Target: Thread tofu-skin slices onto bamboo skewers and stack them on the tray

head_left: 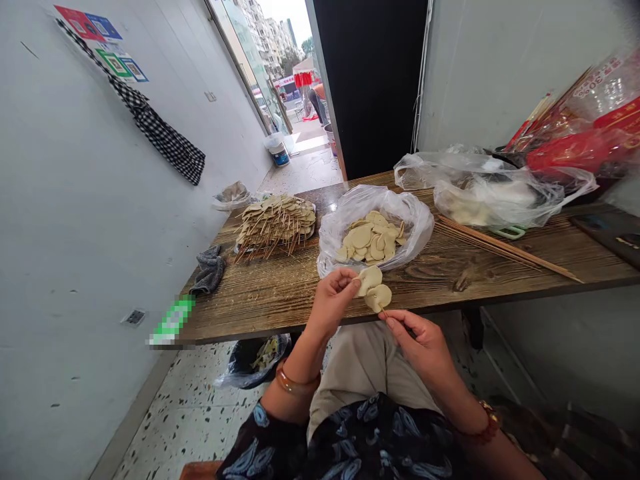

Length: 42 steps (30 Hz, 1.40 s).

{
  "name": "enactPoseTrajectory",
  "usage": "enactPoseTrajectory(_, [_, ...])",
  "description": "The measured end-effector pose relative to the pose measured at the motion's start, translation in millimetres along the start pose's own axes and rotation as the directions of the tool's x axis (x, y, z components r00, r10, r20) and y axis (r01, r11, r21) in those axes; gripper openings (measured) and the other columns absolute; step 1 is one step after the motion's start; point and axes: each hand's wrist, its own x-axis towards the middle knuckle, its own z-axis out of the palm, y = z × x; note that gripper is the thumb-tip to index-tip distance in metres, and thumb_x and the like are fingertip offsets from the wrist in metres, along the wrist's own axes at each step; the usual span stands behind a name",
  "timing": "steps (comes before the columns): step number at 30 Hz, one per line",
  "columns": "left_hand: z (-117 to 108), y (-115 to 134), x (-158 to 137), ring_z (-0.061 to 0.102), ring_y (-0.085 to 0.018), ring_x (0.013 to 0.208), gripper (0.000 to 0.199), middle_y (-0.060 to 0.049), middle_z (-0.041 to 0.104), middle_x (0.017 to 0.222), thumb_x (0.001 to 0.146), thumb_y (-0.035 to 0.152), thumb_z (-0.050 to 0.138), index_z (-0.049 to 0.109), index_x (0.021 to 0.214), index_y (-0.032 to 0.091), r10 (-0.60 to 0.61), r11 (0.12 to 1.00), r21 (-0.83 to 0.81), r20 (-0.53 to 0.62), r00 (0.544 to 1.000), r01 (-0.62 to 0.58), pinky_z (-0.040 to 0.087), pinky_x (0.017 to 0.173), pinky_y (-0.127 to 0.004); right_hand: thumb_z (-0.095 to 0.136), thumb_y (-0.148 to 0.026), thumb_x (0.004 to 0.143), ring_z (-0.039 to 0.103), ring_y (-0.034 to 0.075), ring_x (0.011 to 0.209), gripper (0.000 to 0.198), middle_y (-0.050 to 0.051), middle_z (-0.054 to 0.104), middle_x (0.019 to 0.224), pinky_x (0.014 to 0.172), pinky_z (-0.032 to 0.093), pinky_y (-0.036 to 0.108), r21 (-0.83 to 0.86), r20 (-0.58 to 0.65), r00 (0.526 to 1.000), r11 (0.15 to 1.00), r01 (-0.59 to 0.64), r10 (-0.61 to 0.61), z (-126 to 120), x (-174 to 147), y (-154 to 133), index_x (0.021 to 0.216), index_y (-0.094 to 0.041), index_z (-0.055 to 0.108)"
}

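Note:
Between thumb and fingers, my left hand [337, 300] pinches the edge of a pale round slice [369, 281]. A second pale slice [379, 298] sits just below it, threaded on a thin wooden skewer [383, 312]. My right hand [419, 340] grips the lower end of that skewer. Both hands are over the front edge of the table, above the lap. Right behind them lies an open clear plastic bag [327, 243] full of loose round slices [369, 238]. Left of the bag is a stacked pile of skewered slices [275, 223], sticks pointing forward.
Bare skewers [500, 247] lie on the wooden table [280, 287], right of the bag. Behind them are a second plastic bag [485, 193] and red packaging [575, 150]. A phone [610, 230] lies far right. A grey cloth [209, 269] rests at left; a lined bin [257, 360] stands below.

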Motion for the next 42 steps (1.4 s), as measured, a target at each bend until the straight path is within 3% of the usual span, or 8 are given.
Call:
enactPoseTrajectory(3, [0,-3,-1,0.057,-0.009,0.067,0.032,-0.001,0.066,0.080,0.070,0.036,0.075,0.066,0.093,0.015,-0.106,0.971,-0.216,0.008,0.994,0.105,0.044,0.061,-0.019,0.056,-0.039,0.088,0.045,0.009,0.049,0.029,-0.001,0.057,0.060,0.045,0.036,0.020,0.083,0.017,0.998,0.995,-0.058,0.057,2,-1,-4,0.097,-0.017,0.072])
enactPoseTrajectory(7, [4,-7,-5,0.063,-0.014,0.079,0.044,-0.006,0.069,0.090,0.064,0.041,0.079,0.066,0.098,0.015,-0.184,0.911,-0.361,0.080,0.980,0.200,0.050,0.070,-0.024,0.058,-0.042,0.086,0.041,0.008,0.047,0.030,-0.002,0.052,0.058,0.040,0.028,0.019,0.144,0.030,0.994,0.983,-0.110,0.107,4,-4,-5,0.096,-0.016,0.072])
enactPoseTrajectory(13, [8,-8,-9,0.065,-0.015,0.077,0.045,-0.007,0.070,0.090,0.065,0.036,0.079,0.067,0.102,0.014,-0.190,0.925,-0.305,0.147,0.971,0.227,0.051,0.070,-0.025,0.062,-0.047,0.083,0.037,0.007,0.043,0.034,-0.004,0.047,0.054,0.037,0.027,0.019,0.244,0.073,0.979,0.948,-0.203,0.191,7,-6,-1,0.095,-0.017,0.072])
enactPoseTrajectory(18, [2,-10,-7,0.063,-0.012,0.066,0.042,-0.005,0.070,0.084,0.065,0.034,0.080,0.068,0.100,0.015,-0.216,0.937,-0.249,0.141,0.966,0.246,0.050,0.062,-0.023,0.069,-0.049,0.075,0.028,0.005,0.040,0.036,-0.006,0.043,0.051,0.035,0.020,0.017,0.465,0.155,0.948,0.826,-0.318,0.278,9,-5,-8,0.088,-0.016,0.072])
enactPoseTrajectory(22, [5,-12,-7,0.065,-0.014,0.074,0.040,-0.006,0.071,0.092,0.068,0.034,0.077,0.067,0.102,0.015,-0.213,0.918,-0.305,0.158,0.964,0.252,0.052,0.066,-0.024,0.071,-0.050,0.072,0.024,0.003,0.039,0.037,-0.007,0.043,0.051,0.036,0.018,0.017,0.542,0.152,0.943,0.773,-0.330,0.296,16,-4,-11,0.084,-0.015,0.072])
enactPoseTrajectory(28, [17,-14,-9,0.067,-0.018,0.087,0.037,-0.011,0.070,0.104,0.075,0.034,0.071,0.065,0.106,0.014,-0.205,0.867,-0.419,0.193,0.960,0.270,0.053,0.073,-0.026,0.070,-0.049,0.073,0.027,0.005,0.041,0.037,-0.006,0.044,0.052,0.036,0.020,0.018,0.535,0.107,0.954,0.793,-0.293,0.281,22,-1,-5,0.086,-0.015,0.072])
enactPoseTrajectory(34, [15,-11,-4,0.068,-0.018,0.079,0.039,-0.012,0.072,0.097,0.072,0.031,0.074,0.066,0.104,0.010,-0.210,0.894,-0.386,0.089,0.974,0.228,0.053,0.070,-0.026,0.065,-0.050,0.078,0.039,0.008,0.048,0.035,-0.003,0.049,0.057,0.041,0.030,0.019,0.364,0.102,0.962,0.891,-0.272,0.252,17,-5,6,0.090,-0.017,0.072])
enactPoseTrajectory(42, [17,-6,-5,0.069,-0.020,0.077,0.042,-0.011,0.072,0.090,0.070,0.036,0.075,0.065,0.101,0.010,-0.193,0.906,-0.384,0.000,0.981,0.179,0.052,0.066,-0.027,0.058,-0.049,0.084,0.033,0.009,0.044,0.036,-0.004,0.043,0.051,0.041,0.025,0.021,0.190,0.078,0.975,0.957,-0.221,0.209,17,-14,17,0.093,-0.017,0.073])
